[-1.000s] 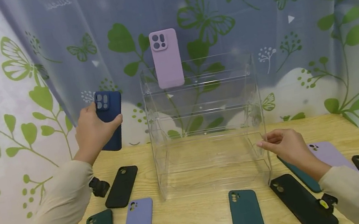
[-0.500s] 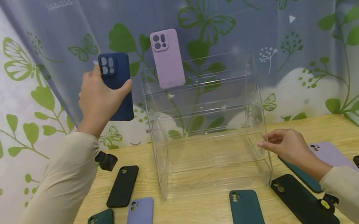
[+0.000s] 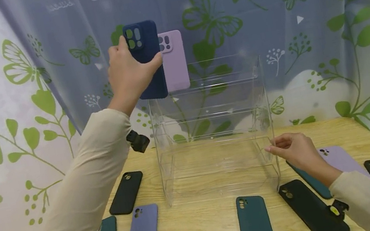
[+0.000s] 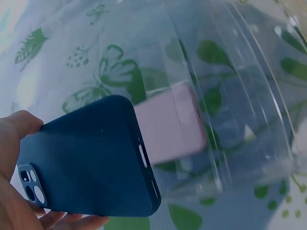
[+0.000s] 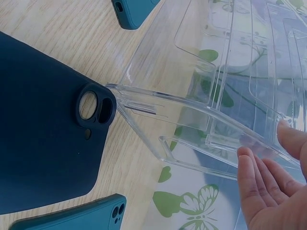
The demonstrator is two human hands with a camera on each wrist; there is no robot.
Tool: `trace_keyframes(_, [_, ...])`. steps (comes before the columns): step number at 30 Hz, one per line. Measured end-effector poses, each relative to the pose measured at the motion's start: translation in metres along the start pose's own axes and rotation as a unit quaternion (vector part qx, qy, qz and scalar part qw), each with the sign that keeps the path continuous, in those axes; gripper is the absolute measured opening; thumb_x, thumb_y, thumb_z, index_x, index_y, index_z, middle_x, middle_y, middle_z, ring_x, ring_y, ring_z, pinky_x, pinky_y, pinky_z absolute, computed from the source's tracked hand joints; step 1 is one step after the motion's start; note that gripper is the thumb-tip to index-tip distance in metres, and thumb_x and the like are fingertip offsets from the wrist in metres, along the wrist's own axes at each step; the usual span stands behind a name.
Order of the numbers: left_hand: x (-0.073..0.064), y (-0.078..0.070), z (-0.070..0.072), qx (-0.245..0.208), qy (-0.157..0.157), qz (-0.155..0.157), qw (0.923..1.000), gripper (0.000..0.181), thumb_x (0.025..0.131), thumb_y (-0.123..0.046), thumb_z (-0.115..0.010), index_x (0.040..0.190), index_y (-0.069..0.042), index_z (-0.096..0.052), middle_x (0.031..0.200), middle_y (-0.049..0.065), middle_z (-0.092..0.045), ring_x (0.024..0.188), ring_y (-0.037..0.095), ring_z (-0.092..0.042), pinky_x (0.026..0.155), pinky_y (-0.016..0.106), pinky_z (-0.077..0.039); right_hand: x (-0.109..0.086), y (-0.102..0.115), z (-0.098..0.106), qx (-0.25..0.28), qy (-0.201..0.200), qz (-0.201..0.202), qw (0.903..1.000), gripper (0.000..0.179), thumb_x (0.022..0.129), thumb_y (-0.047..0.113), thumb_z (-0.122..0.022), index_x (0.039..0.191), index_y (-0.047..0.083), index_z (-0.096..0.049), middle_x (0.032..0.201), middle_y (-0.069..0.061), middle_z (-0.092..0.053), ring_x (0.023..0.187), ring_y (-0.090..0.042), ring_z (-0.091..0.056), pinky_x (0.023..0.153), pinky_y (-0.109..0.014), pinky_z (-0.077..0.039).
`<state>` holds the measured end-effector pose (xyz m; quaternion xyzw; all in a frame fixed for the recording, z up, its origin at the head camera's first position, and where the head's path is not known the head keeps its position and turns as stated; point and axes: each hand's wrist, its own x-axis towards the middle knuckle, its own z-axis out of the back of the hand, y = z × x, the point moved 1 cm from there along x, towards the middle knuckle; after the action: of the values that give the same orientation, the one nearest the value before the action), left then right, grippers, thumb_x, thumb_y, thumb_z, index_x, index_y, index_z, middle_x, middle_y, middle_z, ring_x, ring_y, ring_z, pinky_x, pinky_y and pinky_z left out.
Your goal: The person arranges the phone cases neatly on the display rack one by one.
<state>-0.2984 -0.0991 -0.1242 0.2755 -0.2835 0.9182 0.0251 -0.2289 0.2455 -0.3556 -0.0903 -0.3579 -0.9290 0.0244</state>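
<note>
Just in front of the upper left corner of the clear acrylic tiered rack, in the head view, a navy-blue, round-cornered phone case stood nearly upright in the left hand, long axis vertical and camera cutouts uppermost. Thumb and fingers pinched it by its opposite long edges, leaving its lower end free past the fingertips. This hand was much the nearer to the top tier; the right hand was low at the far side, thumb and fingertips pinching the rack's right edge. The navy case's right edge overlapped a pale-lilac phone case upright on the top tier; whether they touched could not be told. Rightward of the lilac one, open room ran along that tier.
</note>
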Motion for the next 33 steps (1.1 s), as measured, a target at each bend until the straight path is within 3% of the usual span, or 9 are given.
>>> trace_keyframes(9, [0.002,-0.036,-0.021,-0.032,0.0,0.004,0.9995,0.1,0.083,-0.061,-0.06,0.156,-0.015,-0.008,0.149,0.011,-0.029,0.114,0.028,-0.053,0.089,0.039,-0.049,0.001,-0.002,0.001,0.001,-0.003,0.003,1.0,0.053,0.088,0.044,-0.067,0.118,0.0,-0.065,0.11,-0.02,-0.067,0.099,-0.035,-0.063,0.074,-0.045,-0.055])
trace_keyframes(17, [0.0,-0.062,-0.045,-0.097,-0.017,-0.01,0.9951,0.103,0.082,-0.056,-0.063,0.156,-0.018,-0.002,0.144,0.011,-0.029,0.098,0.021,-0.053,0.065,0.036,-0.047,0.0,-0.004,0.002,0.004,-0.006,0.003,1.0,0.052,0.088,0.044,-0.067,0.117,0.0,-0.065,0.109,-0.02,-0.068,0.098,-0.034,-0.064,0.073,-0.044,-0.055])
trace_keyframes(26, [-0.01,-0.081,-0.08,-0.154,-0.1,-0.09,0.9788,0.104,0.082,-0.051,-0.068,0.154,-0.007,-0.008,0.134,0.014,-0.034,0.102,0.021,-0.047,0.073,0.03,-0.047,0.0,-0.003,-0.001,0.011,-0.001,-0.006,0.9999,0.052,0.088,0.044,-0.067,0.118,0.002,-0.065,0.11,-0.019,-0.067,0.099,-0.034,-0.064,0.074,-0.044,-0.055])
trace_keyframes(33, [-0.013,-0.09,-0.105,-0.195,-0.115,-0.071,0.9714,0.103,0.083,-0.051,-0.067,0.154,-0.013,-0.004,0.146,0.012,-0.026,0.124,0.02,-0.041,0.082,0.032,-0.05,0.001,-0.004,-0.002,0.009,-0.004,-0.004,0.9999,0.053,0.087,0.045,-0.067,0.117,0.002,-0.065,0.109,-0.019,-0.068,0.098,-0.033,-0.064,0.074,-0.043,-0.055])
